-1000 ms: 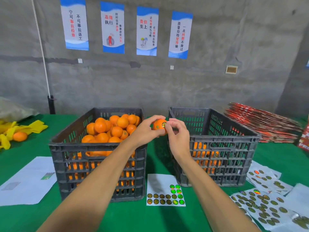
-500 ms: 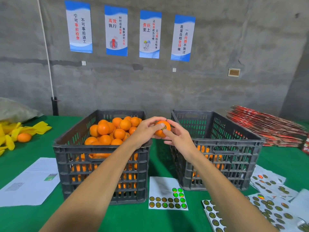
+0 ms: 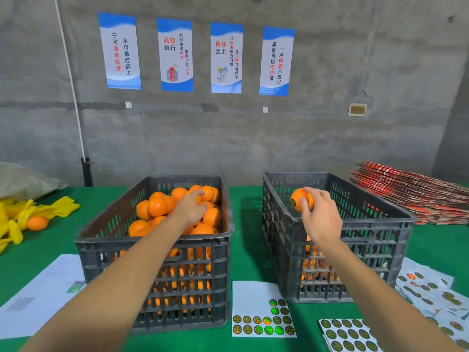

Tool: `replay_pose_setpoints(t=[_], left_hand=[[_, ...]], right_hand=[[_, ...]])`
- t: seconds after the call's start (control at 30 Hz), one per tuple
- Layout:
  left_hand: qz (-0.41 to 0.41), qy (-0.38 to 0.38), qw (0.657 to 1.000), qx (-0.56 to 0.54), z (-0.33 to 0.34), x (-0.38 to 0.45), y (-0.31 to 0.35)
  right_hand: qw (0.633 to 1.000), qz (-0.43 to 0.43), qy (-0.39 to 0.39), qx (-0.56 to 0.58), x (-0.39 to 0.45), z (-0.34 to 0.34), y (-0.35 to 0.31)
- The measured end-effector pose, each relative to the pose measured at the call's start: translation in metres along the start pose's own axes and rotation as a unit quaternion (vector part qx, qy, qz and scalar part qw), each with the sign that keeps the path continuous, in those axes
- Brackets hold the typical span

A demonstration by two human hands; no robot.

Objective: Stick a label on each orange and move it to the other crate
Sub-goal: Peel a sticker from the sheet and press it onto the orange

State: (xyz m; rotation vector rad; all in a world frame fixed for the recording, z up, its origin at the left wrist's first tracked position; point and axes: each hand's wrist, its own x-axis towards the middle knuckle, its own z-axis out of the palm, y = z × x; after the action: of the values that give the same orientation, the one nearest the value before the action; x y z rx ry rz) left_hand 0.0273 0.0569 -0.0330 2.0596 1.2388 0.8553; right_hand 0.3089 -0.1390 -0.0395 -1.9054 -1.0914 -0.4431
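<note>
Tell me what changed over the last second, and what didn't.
The hands split apart. The right hand took the labelled orange and carried it right, over the right crate. The left hand let go of it and reached into the left crate, onto the piled oranges. Crates and sticker sheet stayed put.

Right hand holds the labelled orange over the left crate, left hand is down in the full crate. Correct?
Not quite. The head view shows the right hand holding the labelled orange over the right crate, the one that is mostly empty, not the left one. The left hand is down on the oranges in the full left crate, as you said.
</note>
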Motion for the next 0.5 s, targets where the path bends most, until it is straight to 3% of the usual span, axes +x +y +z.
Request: replay_pose_setpoints(t=[0.07,0.2,0.5], left_hand=[[-0.010,-0.004,0.995,0.097,-0.016,0.013,-0.020],[-0.027,-0.002,0.975,0.223,-0.036,0.037,-0.045],[-0.084,-0.001,0.939,0.333,-0.052,0.072,-0.075]], right_hand=[[1.000,0.030,0.008,-0.005,0.009,0.002,0.003],[0.998,0.025,-0.047,-0.037,0.026,0.008,-0.001],[0.985,-0.102,-0.120,-0.076,0.053,0.046,-0.034]])
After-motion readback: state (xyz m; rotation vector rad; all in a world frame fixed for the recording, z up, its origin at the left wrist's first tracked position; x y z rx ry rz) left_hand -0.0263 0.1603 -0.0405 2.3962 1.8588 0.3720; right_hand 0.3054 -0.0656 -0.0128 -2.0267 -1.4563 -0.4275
